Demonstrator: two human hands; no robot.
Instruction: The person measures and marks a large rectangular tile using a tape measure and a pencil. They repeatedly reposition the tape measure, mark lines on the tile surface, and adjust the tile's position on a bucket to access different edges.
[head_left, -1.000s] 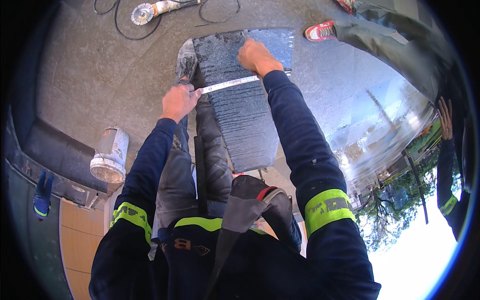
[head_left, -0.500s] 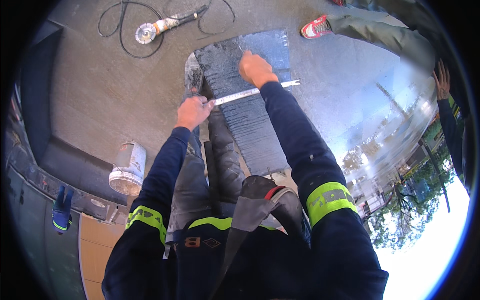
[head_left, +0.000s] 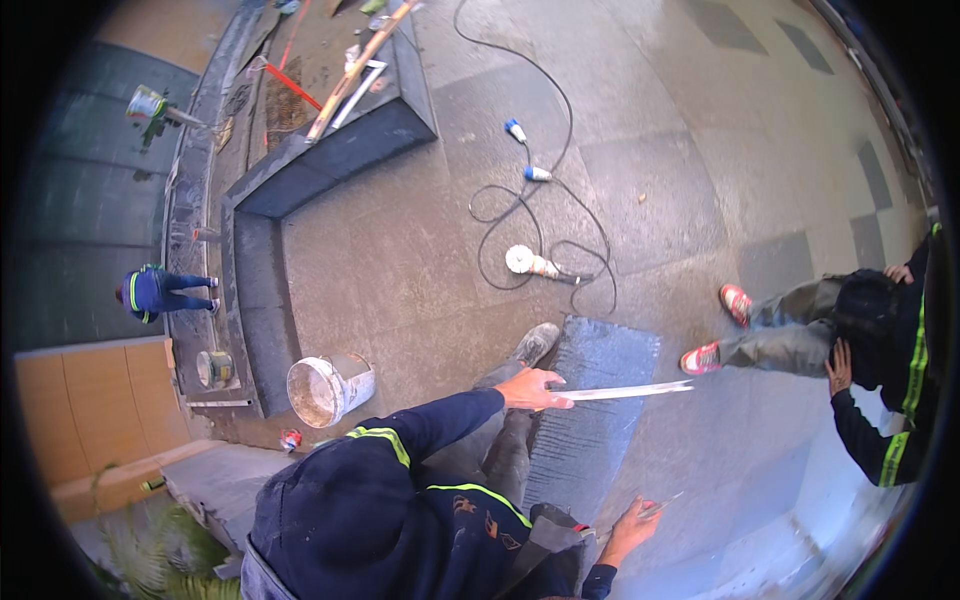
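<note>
My left hand (head_left: 530, 390) is closed on a tape measure, whose pale blade (head_left: 625, 392) stretches rightward across a grey-blue stone slab (head_left: 590, 440) with dark streaks along part of it. The blade's far end sticks out past the slab's right edge. Lower down, off the slab's right side, my right hand (head_left: 630, 525) grips a thin pointed tool (head_left: 662, 505), too small to identify exactly. My left shoe (head_left: 535, 345) rests beside the slab's upper left corner.
A white bucket (head_left: 330, 390) stands left of my legs. An angle grinder (head_left: 530, 262) with coiled cable lies beyond the slab. A dark raised kerb (head_left: 260, 300) borders the left, with boards on top. A co-worker (head_left: 880, 340) is at the right; another person (head_left: 165, 293) bends over at the far left.
The view has swung, showing more floor, the kerb and connectors ahead. My right hand has come away from the slab toward the lower right; my left hand still holds the tape.
</note>
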